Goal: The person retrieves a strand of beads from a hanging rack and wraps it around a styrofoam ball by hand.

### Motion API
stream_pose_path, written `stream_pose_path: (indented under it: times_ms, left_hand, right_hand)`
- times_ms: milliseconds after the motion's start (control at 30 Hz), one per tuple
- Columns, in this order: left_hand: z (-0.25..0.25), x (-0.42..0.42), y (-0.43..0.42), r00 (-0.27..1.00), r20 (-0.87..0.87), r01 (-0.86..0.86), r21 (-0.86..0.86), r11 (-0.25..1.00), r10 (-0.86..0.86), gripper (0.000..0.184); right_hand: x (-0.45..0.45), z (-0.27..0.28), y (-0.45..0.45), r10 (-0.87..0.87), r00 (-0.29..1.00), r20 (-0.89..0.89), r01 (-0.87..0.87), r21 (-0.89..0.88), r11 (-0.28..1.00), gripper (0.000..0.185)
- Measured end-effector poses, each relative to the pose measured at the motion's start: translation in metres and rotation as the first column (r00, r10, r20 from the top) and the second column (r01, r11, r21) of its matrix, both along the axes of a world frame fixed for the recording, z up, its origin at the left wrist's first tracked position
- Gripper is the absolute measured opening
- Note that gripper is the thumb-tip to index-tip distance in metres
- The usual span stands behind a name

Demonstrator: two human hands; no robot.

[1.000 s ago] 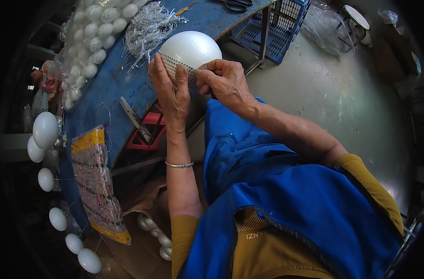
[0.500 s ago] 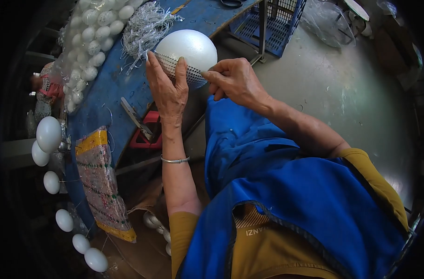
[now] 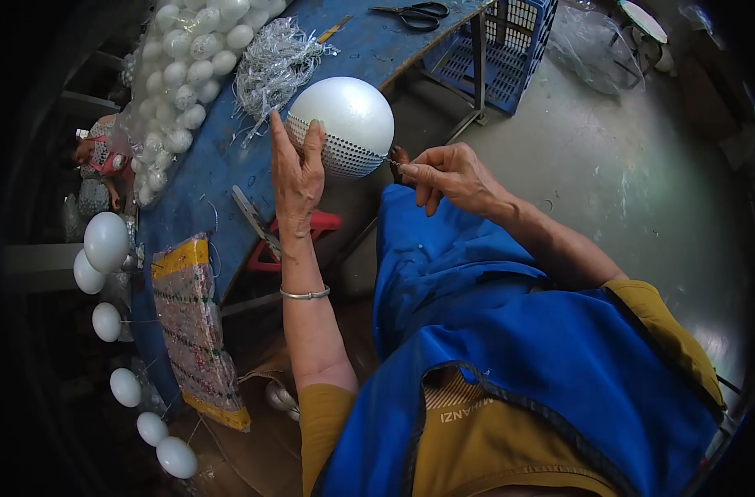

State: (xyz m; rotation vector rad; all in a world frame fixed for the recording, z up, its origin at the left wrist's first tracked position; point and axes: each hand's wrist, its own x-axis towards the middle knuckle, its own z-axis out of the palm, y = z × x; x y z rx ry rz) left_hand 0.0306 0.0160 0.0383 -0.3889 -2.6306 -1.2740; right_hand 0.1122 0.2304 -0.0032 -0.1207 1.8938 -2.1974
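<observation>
A large white ball (image 3: 344, 112) has rows of small silver beads wrapped round its lower part. Against its left side rests my left hand (image 3: 297, 178), thumb and fingers holding it. To the right of the ball, my right hand (image 3: 454, 178) is closed in a pinch, apart from the surface. Between its thumb and forefinger is something thin, perhaps the end of the bead strand, too small to make out clearly. A tangle of silvery strings (image 3: 274, 66) lies on the blue table (image 3: 199, 178) just behind the ball.
Black scissors (image 3: 419, 15) lie at the table's far edge. A bag of white balls (image 3: 179, 74), a red stool (image 3: 319, 222) and a packet with yellow ends (image 3: 191, 323) are on the left. White balls on sticks (image 3: 106, 242) line the far left, near another person (image 3: 96, 157). A blue crate (image 3: 510, 58) stands behind.
My right hand has moved away from the ball, to the right and down. The ball now shows more of its beaded band, while my left hand stays on its left side.
</observation>
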Motion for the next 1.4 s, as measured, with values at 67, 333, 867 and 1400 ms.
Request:
stream_pose_path:
  times_ms: [67,333,867,1400]
  left_hand:
    - [-0.001,-0.007,-0.005,1.0,0.021,0.004,0.02,1.0,-0.005,0.081]
    - [0.007,-0.019,-0.01,0.97,0.223,0.044,0.248,0.968,-0.102,0.077]
    - [0.003,-0.041,-0.021,0.985,0.122,-0.139,0.153,0.978,0.121,0.08]
    - [-0.002,-0.05,-0.012,0.953,-0.246,-0.175,0.041,0.984,0.179,0.036]
  right_hand:
    - [-0.004,-0.002,0.001,0.029,1.0,-0.009,-0.029,-0.005,1.0,0.037]
    - [-0.01,-0.007,0.0,0.093,0.996,0.013,-0.093,-0.042,0.995,0.034]
    - [-0.017,-0.013,-0.003,0.138,0.99,0.017,-0.135,-0.107,0.985,0.035]
    - [-0.015,-0.022,0.001,0.096,0.992,-0.086,-0.103,-0.084,0.991,0.034]
